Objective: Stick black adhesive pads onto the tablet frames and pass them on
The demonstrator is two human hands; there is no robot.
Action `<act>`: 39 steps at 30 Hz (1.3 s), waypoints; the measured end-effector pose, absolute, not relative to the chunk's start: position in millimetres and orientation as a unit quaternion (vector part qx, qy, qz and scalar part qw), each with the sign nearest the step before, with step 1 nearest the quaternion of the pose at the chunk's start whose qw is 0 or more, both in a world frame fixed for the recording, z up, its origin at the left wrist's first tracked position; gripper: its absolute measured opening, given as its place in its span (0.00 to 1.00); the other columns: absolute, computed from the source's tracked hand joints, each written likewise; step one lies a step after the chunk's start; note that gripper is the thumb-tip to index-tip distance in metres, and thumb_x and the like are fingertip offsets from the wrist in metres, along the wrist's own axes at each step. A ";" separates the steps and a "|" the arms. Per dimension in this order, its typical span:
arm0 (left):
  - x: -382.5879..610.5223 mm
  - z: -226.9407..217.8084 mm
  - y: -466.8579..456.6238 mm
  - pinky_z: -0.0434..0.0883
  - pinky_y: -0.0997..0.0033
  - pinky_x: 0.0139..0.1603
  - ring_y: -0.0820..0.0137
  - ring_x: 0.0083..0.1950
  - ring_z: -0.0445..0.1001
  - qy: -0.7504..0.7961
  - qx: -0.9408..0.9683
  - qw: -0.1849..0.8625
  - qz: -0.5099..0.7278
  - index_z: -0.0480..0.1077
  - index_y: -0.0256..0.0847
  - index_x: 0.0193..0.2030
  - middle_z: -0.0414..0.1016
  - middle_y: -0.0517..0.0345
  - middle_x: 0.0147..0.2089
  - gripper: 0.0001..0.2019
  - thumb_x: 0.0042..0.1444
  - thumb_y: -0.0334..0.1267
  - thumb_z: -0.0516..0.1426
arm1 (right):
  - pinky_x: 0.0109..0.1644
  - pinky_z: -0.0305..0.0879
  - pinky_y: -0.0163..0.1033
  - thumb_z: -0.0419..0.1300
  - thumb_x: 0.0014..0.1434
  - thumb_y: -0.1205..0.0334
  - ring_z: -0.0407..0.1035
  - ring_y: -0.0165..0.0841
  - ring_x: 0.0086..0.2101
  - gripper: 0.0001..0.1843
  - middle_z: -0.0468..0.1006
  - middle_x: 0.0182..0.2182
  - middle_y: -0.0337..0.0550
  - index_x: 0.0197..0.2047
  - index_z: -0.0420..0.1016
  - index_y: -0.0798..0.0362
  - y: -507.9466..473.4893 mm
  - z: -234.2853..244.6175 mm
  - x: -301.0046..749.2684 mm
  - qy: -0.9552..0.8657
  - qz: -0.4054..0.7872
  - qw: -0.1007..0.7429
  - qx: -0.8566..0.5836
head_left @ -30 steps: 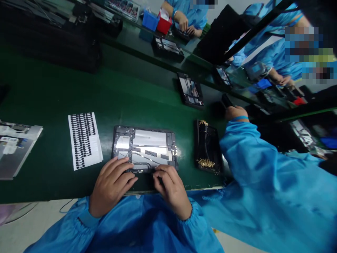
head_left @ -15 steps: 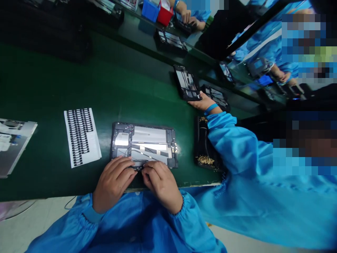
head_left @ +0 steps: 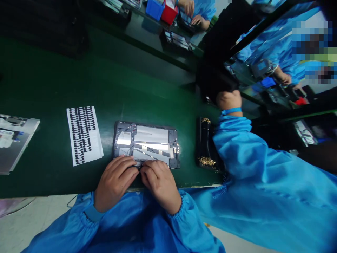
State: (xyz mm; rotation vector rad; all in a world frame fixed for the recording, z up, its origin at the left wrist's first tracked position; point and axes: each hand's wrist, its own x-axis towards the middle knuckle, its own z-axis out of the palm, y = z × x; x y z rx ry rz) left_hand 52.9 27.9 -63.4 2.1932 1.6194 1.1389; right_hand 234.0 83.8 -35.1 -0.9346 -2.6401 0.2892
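An opened tablet [head_left: 151,135] lies flat on the green table, its silver plates and thin black cables exposed. My left hand [head_left: 116,181] rests on its near edge, fingers bent and pressed together. Close beside it on the same edge is my right hand [head_left: 160,182], its thumb and fingers pinched. The fingertips of both hands almost meet, and they cover whatever is between them. Left of the tablet lies a white sheet [head_left: 97,146] with rows of black stickers.
Metal panels [head_left: 19,144] lie at the far left. To the right sits a black tray [head_left: 199,140] with small gold screws. A co-worker's hand [head_left: 230,100] holds a dark object behind it. Blue bin [head_left: 154,9] and red bin [head_left: 169,13] stand at the back.
The co-worker's hand has moved right and lifted, and the tablets that lay beside it are now gone or hidden. My hands stay at the tablet's near edge with little visible change.
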 end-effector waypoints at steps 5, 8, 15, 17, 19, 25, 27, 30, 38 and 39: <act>51.9 -62.8 27.9 0.69 0.55 0.65 0.63 0.58 0.74 0.543 0.742 0.078 0.386 0.74 0.39 0.44 0.78 0.51 0.50 0.06 0.65 0.30 0.56 | 0.45 0.70 0.45 0.57 0.69 0.68 0.71 0.38 0.41 0.04 0.79 0.44 0.49 0.45 0.73 0.53 84.9 -35.7 238.7 -0.919 0.141 0.177 -0.323; 52.5 -61.4 28.7 0.68 0.54 0.66 0.62 0.59 0.74 0.544 0.741 0.089 0.383 0.74 0.39 0.44 0.78 0.51 0.50 0.05 0.64 0.29 0.57 | 0.50 0.73 0.43 0.58 0.69 0.69 0.72 0.37 0.47 0.07 0.77 0.46 0.50 0.49 0.72 0.53 86.0 -37.4 248.5 -0.887 0.224 0.223 -0.338; 56.8 -57.5 35.2 0.71 0.54 0.60 0.61 0.54 0.76 0.555 0.744 0.083 0.363 0.73 0.38 0.42 0.77 0.51 0.46 0.02 0.64 0.32 0.59 | 0.49 0.74 0.45 0.60 0.67 0.69 0.73 0.38 0.46 0.07 0.77 0.44 0.49 0.47 0.72 0.51 86.0 -42.7 253.7 -0.875 0.229 0.242 -0.350; 57.1 -57.4 35.6 0.71 0.54 0.59 0.62 0.53 0.75 0.557 0.743 0.084 0.361 0.73 0.39 0.42 0.77 0.52 0.45 0.02 0.64 0.32 0.59 | 0.47 0.73 0.45 0.60 0.67 0.69 0.73 0.38 0.44 0.05 0.77 0.43 0.48 0.46 0.73 0.51 86.8 -44.1 250.7 -0.879 0.216 0.241 -0.351; 57.0 -57.8 35.0 0.71 0.54 0.59 0.61 0.53 0.75 0.557 0.743 0.089 0.359 0.73 0.40 0.42 0.76 0.53 0.45 0.02 0.64 0.32 0.59 | 0.46 0.72 0.45 0.60 0.67 0.69 0.72 0.38 0.43 0.04 0.78 0.42 0.47 0.45 0.73 0.51 87.9 -44.9 248.7 -0.881 0.208 0.239 -0.352; 57.5 -59.7 34.3 0.71 0.53 0.58 0.60 0.55 0.74 0.565 0.740 0.094 0.353 0.73 0.41 0.42 0.76 0.53 0.46 0.01 0.64 0.32 0.59 | 0.46 0.72 0.45 0.59 0.68 0.68 0.72 0.38 0.42 0.03 0.78 0.41 0.47 0.44 0.73 0.52 89.3 -43.8 248.7 -0.885 0.201 0.235 -0.347; 57.8 -59.9 34.9 0.71 0.53 0.58 0.61 0.55 0.74 0.565 0.741 0.094 0.351 0.73 0.41 0.41 0.76 0.53 0.46 0.01 0.64 0.32 0.59 | 0.45 0.72 0.45 0.59 0.68 0.68 0.72 0.38 0.42 0.04 0.79 0.41 0.47 0.44 0.73 0.52 88.3 -44.0 249.2 -0.889 0.192 0.233 -0.344; 57.0 -59.6 34.1 0.71 0.54 0.59 0.62 0.55 0.74 0.563 0.740 0.099 0.355 0.72 0.41 0.43 0.76 0.53 0.47 0.02 0.64 0.31 0.59 | 0.45 0.73 0.45 0.59 0.68 0.69 0.73 0.38 0.42 0.06 0.80 0.42 0.49 0.47 0.74 0.52 85.1 -47.0 251.2 -0.894 0.180 0.239 -0.333; 40.3 -52.6 24.3 0.72 0.55 0.63 0.62 0.61 0.73 0.579 0.674 0.092 0.449 0.70 0.41 0.49 0.76 0.51 0.53 0.13 0.59 0.26 0.62 | 0.54 0.75 0.48 0.63 0.64 0.69 0.75 0.40 0.50 0.24 0.81 0.48 0.53 0.63 0.70 0.55 83.8 -61.9 260.7 -0.919 0.107 0.285 -0.251; 35.7 -50.9 23.0 0.72 0.55 0.63 0.62 0.61 0.73 0.584 0.670 0.085 0.450 0.71 0.41 0.50 0.76 0.51 0.53 0.14 0.58 0.25 0.62 | 0.53 0.75 0.48 0.64 0.63 0.69 0.74 0.40 0.49 0.24 0.81 0.48 0.53 0.62 0.71 0.55 85.2 -62.7 260.6 -0.923 0.104 0.279 -0.242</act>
